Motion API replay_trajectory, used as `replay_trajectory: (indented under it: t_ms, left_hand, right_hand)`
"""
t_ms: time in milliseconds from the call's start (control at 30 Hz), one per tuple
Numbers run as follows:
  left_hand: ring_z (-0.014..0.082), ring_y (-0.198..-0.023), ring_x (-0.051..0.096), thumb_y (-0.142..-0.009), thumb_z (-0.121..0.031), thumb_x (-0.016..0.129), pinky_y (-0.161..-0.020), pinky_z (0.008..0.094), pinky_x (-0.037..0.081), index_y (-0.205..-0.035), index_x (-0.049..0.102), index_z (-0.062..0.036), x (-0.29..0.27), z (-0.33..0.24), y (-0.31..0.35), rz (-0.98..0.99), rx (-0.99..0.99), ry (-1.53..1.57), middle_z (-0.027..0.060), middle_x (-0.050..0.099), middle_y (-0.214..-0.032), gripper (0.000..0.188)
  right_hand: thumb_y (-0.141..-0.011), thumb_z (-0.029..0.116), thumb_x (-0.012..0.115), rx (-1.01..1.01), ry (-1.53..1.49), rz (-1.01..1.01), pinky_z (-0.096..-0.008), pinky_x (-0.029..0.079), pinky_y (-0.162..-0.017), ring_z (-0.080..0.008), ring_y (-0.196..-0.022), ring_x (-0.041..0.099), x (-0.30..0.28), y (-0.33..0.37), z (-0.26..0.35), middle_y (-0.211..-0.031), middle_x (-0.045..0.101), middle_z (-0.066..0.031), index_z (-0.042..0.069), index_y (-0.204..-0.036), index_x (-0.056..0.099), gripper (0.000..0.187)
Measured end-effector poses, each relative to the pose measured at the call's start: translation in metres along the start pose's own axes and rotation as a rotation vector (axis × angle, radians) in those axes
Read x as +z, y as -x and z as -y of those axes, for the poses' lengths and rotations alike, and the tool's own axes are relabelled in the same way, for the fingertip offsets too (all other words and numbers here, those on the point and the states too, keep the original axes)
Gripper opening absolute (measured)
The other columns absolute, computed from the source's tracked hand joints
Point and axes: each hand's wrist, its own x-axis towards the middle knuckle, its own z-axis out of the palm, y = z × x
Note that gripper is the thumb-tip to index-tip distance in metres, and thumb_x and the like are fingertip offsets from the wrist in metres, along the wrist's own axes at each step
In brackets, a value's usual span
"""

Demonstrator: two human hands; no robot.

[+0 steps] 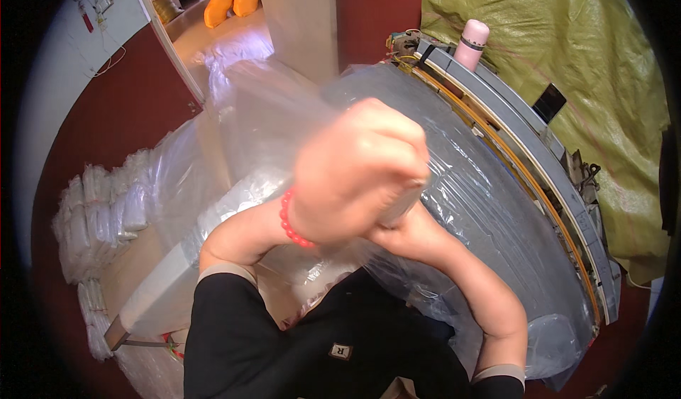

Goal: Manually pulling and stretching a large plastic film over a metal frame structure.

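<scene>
Raised in front of my chest, my left hand [365,165] is closed in a fist, slightly blurred, with a red bead bracelet [289,218] at its wrist. Clear plastic film [266,108] stretches up and left from behind this fist, apparently gripped in it. Just below and to the right, my right hand [408,232] meets the left one. Its fingers curl in and are partly covered by the left fist. Loose film hangs under the right hand and spreads over my lap and the grey work surface [489,207]. How the film lies between the two hands is hidden.
Stacked bundles of clear plastic bags [106,200] lie at the left. Along the right runs a long metal machine bar [525,158] with a pink bottle [472,44] and a dark phone [549,102] on it. A yellow-green tarp [567,37] hangs behind. An open doorway stands at the far left.
</scene>
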Motion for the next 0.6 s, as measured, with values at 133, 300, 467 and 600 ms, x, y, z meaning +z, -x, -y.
replay_trajectory:
  t_ms: [133, 300, 467, 600]
  left_hand:
    - [0.0276, -0.096, 0.050, -0.069, -0.044, 0.065, -0.082, 0.0363, 0.038, -0.115, 0.041, -0.0023, -0.012, 0.013, 0.028, 0.292, -0.323, 0.271, 0.0129, 0.054, -0.101, 0.066]
    - [0.0266, -0.086, 0.055, -0.064, -0.027, 0.070, -0.074, 0.0359, 0.042, -0.101, 0.054, -0.0068, -0.015, 0.082, 0.115, 0.654, -0.429, -0.150, 0.0106, 0.058, -0.091, 0.045]
    - [0.0315, -0.085, 0.058, -0.065, -0.001, 0.050, -0.075, 0.0358, 0.045, -0.090, 0.061, -0.0052, -0.121, 0.148, 0.130, 0.348, -0.873, -0.824, 0.0175, 0.060, -0.087, 0.028]
    - [0.0213, -0.093, 0.054, -0.078, -0.006, 0.048, -0.084, 0.0326, 0.040, -0.098, 0.058, -0.0051, -0.190, 0.105, 0.029, -0.463, -0.578, -1.013, 0.0109, 0.058, -0.097, 0.023]
  right_hand:
    - [-0.078, 0.018, 0.059, -0.033, 0.104, -0.075, -0.0296, 0.045, -0.067, -0.0180, -0.077, 0.058, -0.035, 0.036, 0.018, -0.080, 0.059, -0.0123, -0.001, -0.069, 0.057, 0.022]
    - [-0.089, 0.039, 0.034, -0.272, -0.467, -0.310, -0.0244, 0.047, -0.048, -0.0207, -0.051, 0.058, -0.095, 0.078, 0.059, -0.071, 0.057, -0.0157, 0.001, -0.093, 0.051, 0.042]
    - [-0.080, 0.016, 0.056, -0.257, 0.111, -0.535, -0.0201, 0.036, -0.038, -0.0103, -0.041, 0.047, -0.136, 0.084, 0.071, -0.055, 0.049, -0.0053, 0.005, -0.098, 0.050, 0.022]
    - [-0.063, -0.001, 0.060, -0.154, 1.561, -0.533, -0.0287, 0.045, -0.055, -0.0225, -0.058, 0.056, -0.176, 0.079, 0.073, -0.067, 0.056, -0.0106, 0.005, -0.093, 0.056, 0.031]
